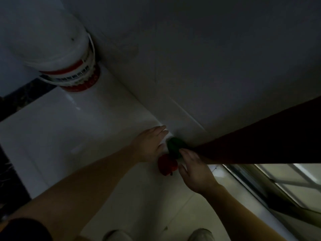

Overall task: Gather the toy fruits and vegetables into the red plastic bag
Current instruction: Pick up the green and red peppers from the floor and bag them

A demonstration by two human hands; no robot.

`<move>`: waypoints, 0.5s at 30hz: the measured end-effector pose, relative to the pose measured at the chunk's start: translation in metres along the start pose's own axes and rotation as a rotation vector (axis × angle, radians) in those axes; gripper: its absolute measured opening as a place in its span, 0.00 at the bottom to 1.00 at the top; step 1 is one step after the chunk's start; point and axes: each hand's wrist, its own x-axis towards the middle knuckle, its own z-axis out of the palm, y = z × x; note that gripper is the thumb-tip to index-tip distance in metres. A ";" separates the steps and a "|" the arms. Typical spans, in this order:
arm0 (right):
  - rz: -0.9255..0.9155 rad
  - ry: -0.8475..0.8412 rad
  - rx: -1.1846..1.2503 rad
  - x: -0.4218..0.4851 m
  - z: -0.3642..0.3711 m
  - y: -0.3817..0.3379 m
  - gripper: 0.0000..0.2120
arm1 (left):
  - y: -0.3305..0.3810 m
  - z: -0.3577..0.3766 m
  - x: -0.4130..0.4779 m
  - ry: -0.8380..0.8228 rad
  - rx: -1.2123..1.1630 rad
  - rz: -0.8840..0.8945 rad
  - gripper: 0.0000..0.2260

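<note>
Item: green toy vegetable (174, 146), on floor (69, 136) against wall, red toy (167, 164) touching it. Likely light, hard, slippery plastic; take around its middle. My right hand (194, 169) grip closing on it; left hand (151, 145) spread flat.

Dim room — pale tiled floor (52, 136); white wall (208, 58); window (286, 180) at right
</note>
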 end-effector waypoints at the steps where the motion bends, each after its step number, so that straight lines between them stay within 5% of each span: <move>1: 0.001 0.009 0.002 0.003 0.008 0.004 0.30 | -0.005 0.010 0.005 0.008 0.006 0.034 0.26; 15: 0.059 0.094 0.046 0.017 0.076 0.013 0.35 | -0.021 0.072 0.051 0.010 -0.090 0.230 0.32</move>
